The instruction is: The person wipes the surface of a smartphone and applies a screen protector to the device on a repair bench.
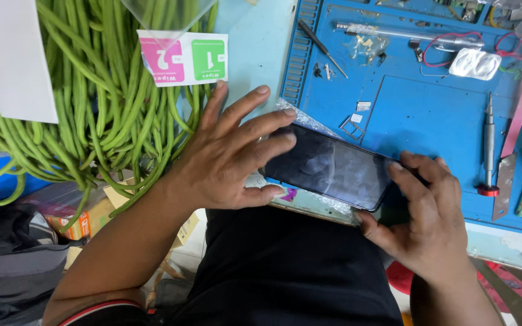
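A black smartphone (333,169) lies screen up at the near edge of a blue work mat (430,115). My left hand (228,154) rests with spread fingers on the phone's left end, thumb at its near corner. My right hand (424,217) grips the phone's right end, fingers over the top corner and thumb under the near edge. A crinkled clear film (303,118) shows beneath the phone's far left edge.
A heap of long green beans (92,102) lies at the left, with a pink-and-green wipe packet (182,58) and a white card (16,57) on it. On the mat lie a red-capped screwdriver (489,145), a thin black tool (321,45), a metal blade (504,184), small parts and wires (448,48).
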